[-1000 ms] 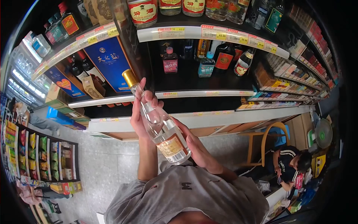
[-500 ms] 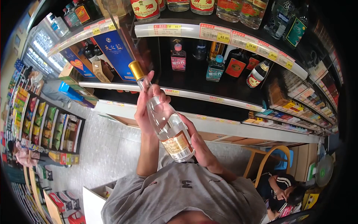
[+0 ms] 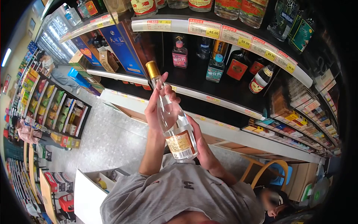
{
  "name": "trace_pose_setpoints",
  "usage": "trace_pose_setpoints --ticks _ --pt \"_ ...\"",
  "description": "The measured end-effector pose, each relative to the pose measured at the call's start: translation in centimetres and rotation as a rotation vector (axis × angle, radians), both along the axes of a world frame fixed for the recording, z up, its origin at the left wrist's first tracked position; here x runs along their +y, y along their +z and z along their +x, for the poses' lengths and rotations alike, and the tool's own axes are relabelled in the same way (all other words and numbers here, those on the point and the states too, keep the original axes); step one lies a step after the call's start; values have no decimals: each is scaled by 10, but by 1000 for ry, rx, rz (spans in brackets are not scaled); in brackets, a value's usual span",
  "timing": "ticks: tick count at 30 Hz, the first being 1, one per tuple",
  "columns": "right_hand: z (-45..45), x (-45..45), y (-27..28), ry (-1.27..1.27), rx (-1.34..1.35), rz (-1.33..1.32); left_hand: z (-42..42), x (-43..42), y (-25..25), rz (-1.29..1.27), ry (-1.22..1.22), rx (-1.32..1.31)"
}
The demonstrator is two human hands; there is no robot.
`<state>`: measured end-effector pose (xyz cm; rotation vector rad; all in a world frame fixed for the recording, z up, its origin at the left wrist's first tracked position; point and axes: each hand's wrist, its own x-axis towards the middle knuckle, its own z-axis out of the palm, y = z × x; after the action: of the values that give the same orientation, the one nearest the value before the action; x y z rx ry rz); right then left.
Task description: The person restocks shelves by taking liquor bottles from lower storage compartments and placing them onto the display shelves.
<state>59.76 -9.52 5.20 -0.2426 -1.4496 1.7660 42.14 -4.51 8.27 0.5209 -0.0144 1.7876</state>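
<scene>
Left hand [image 3: 152,112] wrapped round neck of bottle [image 3: 174,121]; right hand [image 3: 204,149] cupping its lower side. Bottle tilted, before shelf [image 3: 194,83]. Two-handed hold complete; cap [image 3: 152,69] on, set-down not done.

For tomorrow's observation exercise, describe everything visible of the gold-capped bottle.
The bottle is slim-necked, transparent and looks like glass, with a gold cap in place. A cream-and-brown label with small print and a barcode sits on the lower body. It slants, cap end farther from the grey shirt than its base. The left grip holds the neck; the right grip supports the lower side. Its fill level is unclear.
</scene>
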Motion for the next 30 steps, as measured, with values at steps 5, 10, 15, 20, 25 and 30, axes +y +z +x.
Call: trace_pose_setpoints --ticks 5,10,15,20,25,30 --pt "2 6 -3 -33 -34 49 2 17 -8 -8 -91 -38" --pt "5 14 20 -69 -131 106 -1 36 -15 -35 -236 -119" --pt "-5 12 -5 -65 -83 76 -6 39 -17 -31 -291 -143" --pt "-6 8 1 -54 -67 11 -6 37 -20 -58 -284 -154" --pt "0 2 -3 -32 -102 -45 -2 28 -29 -111 -242 -147" --pt "8 -1 -5 -32 -133 -20 8 22 -30 -132 -199 -115"
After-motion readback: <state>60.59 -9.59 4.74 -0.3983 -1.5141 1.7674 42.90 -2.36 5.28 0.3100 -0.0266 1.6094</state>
